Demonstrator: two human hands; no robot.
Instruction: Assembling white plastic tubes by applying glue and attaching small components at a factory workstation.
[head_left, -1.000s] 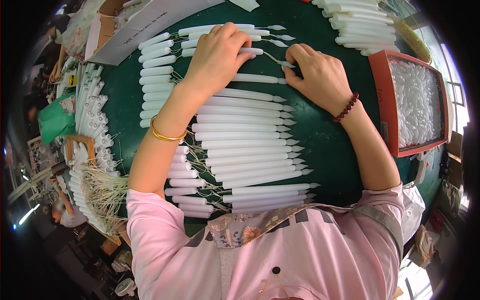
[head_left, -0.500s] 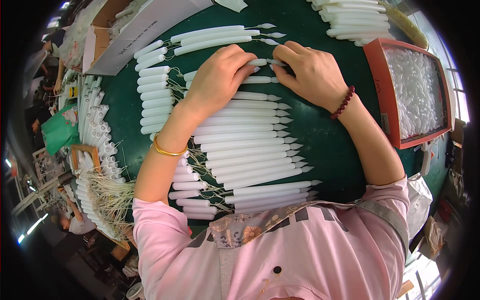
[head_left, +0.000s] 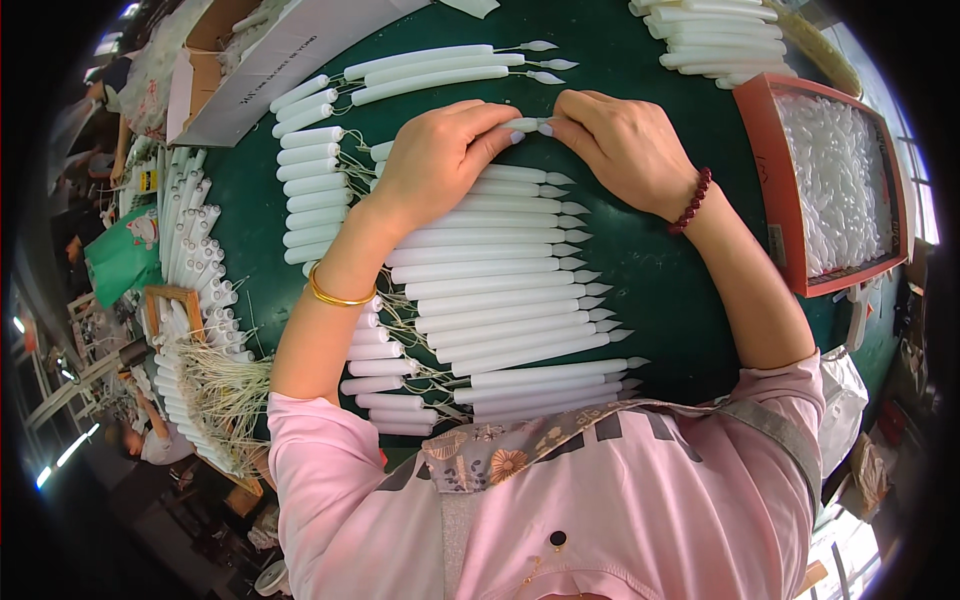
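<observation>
My left hand [head_left: 440, 160] is closed round a white taper candle [head_left: 524, 125], its end showing past my thumb and fingertips. My right hand [head_left: 620, 145] pinches that same end; its fingers cover most of a flame-shaped tip there. Below my hands lies a row of white taper candles [head_left: 500, 290], each with a pointed flame tip at its right end. Thin wires run from their left ends to short white tubes [head_left: 315, 187]. Farther off, several more wired candles [head_left: 430, 88] lie side by side.
An orange-red box [head_left: 770, 185] full of clear-white flame tips stands at the right. White tubes [head_left: 720, 40] are stacked at the far right. A white carton [head_left: 250, 90] stands at the far left, near bundled tubes with wires [head_left: 215, 380]. Another person [head_left: 160, 445] is at the left edge.
My right fingers have closed farther over the flame tip, which showed more before. My left hand keeps its hold on the candle. The whole view has shifted slightly.
</observation>
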